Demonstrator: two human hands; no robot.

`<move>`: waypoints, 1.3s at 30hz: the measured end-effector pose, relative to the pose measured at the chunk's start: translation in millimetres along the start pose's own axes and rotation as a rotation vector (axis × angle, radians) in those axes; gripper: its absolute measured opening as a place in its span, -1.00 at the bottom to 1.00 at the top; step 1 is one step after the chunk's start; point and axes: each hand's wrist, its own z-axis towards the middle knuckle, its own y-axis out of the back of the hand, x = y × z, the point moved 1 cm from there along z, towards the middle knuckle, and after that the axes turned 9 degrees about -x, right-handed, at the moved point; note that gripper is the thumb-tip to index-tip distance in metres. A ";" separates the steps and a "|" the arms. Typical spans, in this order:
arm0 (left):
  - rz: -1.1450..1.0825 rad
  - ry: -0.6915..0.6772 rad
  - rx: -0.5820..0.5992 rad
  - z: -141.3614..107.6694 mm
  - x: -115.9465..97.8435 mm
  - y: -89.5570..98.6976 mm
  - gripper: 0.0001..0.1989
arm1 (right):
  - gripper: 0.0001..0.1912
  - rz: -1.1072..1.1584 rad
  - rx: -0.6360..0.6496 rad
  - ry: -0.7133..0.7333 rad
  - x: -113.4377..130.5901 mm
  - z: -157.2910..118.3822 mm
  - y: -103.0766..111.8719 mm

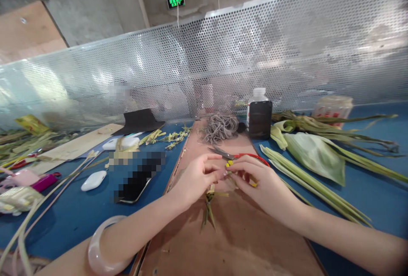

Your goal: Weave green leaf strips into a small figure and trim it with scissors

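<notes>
Both hands meet over a reddish-brown board (248,229), their fingertips close together around a small woven leaf piece (209,195) with yellow bits (228,163). My left hand (199,178) pinches the leaf piece, whose split green ends hang down below the fingers. My right hand (258,178) has its fingers curled at the yellow bits and a thin strip; its exact grip is partly hidden. Just behind the hands lie red-handled scissors (223,153), their blades pointing left and one handle partly behind my right hand.
Grey cord (219,128) lies at the board's far end. A white bottle (259,94) stands behind a dark one. Long leaves (315,182) cover the right side. A phone (140,178), a white case (93,180) and leaf strips lie left. A perforated metal screen (143,63) rises behind.
</notes>
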 end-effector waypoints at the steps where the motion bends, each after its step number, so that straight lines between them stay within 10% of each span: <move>1: -0.002 0.005 0.004 -0.3 0.0 -0.2 -0.53 | -0.84 0.007 -0.001 -0.015 -0.1 -0.1 -0.3; 39: 0.036 -0.026 0.001 1.7 5.5 2.8 -0.51 | -0.81 0.083 0.090 -0.184 -2.2 0.6 0.5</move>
